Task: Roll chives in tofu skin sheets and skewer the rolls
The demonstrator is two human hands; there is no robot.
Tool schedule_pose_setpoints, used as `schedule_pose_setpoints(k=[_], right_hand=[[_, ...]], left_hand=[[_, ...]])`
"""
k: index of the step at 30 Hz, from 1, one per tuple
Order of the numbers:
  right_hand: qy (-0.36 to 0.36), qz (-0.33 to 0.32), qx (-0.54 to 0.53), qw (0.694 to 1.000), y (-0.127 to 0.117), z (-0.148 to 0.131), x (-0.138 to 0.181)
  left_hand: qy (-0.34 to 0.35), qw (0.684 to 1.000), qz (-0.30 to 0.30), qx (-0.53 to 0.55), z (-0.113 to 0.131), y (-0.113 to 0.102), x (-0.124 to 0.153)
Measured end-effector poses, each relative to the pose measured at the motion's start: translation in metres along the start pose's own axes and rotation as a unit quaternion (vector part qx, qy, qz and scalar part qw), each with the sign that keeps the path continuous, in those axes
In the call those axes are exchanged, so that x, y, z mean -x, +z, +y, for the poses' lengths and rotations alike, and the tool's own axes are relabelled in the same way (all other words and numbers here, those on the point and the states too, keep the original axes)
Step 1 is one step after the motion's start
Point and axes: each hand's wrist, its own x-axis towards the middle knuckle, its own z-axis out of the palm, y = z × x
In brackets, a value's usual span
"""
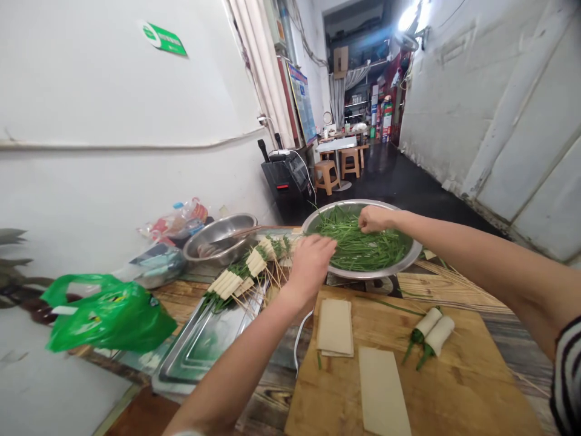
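A wide metal bowl (pixel 363 274) full of long green chives (pixel 363 242) stands at the back edge of the table. My right hand (pixel 376 219) is inside its far part, fingers closed on some of the chives. My left hand (pixel 314 257) hovers by the bowl's left rim, back up, fingers loosely bent and apart; its palm is hidden. Nearer me on a wooden cutting board (pixel 336 393) lie a small stack of pale tofu sheets (pixel 334 327) and a single tofu sheet (pixel 384 390). Two tofu rolls (pixel 433 333) with green stuffing lie at the board's right.
Left of the board, a metal tray (pixel 200 357) holds several skewered tofu rolls (pixel 227 283). Behind it are another metal bowl (pixel 218 233) and plastic bags (pixel 158 260). A green bag (pixel 109 315) sits at far left. Bamboo skewers (pixel 458 281) lie at right.
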Motion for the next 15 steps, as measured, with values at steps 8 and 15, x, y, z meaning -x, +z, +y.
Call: schedule_pose_setpoints(k=[8, 15], right_hand=[[-0.025, -0.011, -0.046, 0.999, -0.014, 0.007, 0.008], [0.017, 0.010, -0.068, 0.998, -0.018, 0.013, 0.003]], left_hand=[[0.050, 0.997, -0.053, -0.028, 0.022, 0.043, -0.075], [0.098, 0.990, -0.095, -0.015, 0.014, 0.025, -0.106]])
